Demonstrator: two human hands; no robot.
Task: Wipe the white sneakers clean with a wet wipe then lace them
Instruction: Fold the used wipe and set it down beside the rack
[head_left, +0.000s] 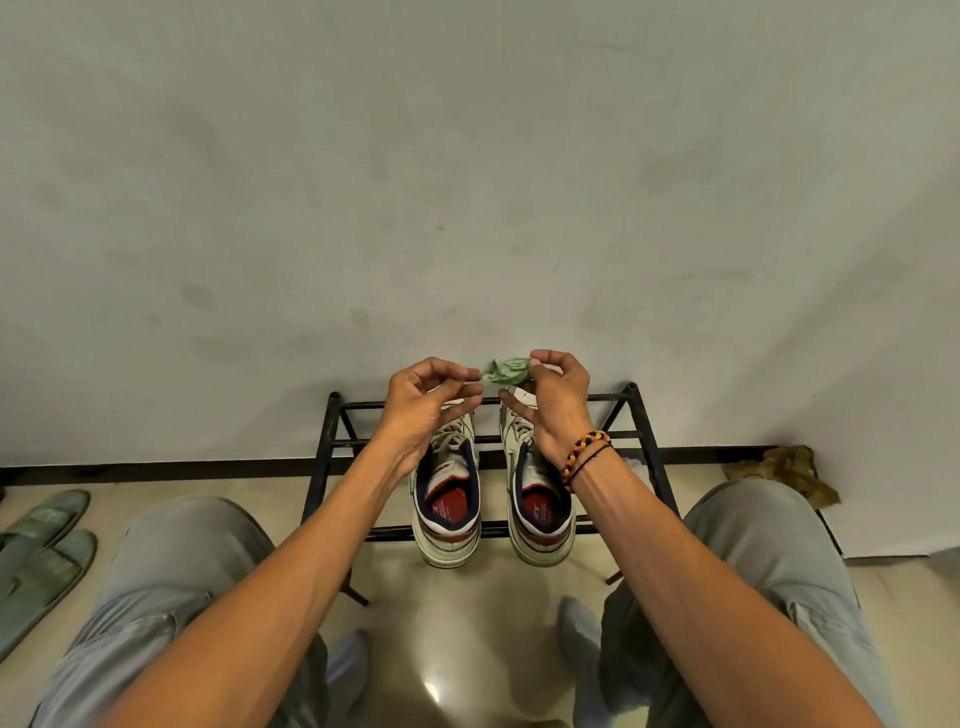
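Knees (171, 561) in grey trousers frame the lower view; both forearms extend forward between them; a crumpled green wipe (503, 372) is held above the rack, the left hand (423, 405) pinching its left end, the right hand (556, 400) gripping its right end with curled fingers; two white sneakers (449, 499) stand side by side, heels nearest, on a black metal shoe rack (649, 447) against the wall; green slippers (41, 551) lie on the floor, far left.

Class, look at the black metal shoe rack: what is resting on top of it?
Two white sneakers sit side by side on the rack, heels toward the person. Both hands hold a green wipe above, hiding the toes.
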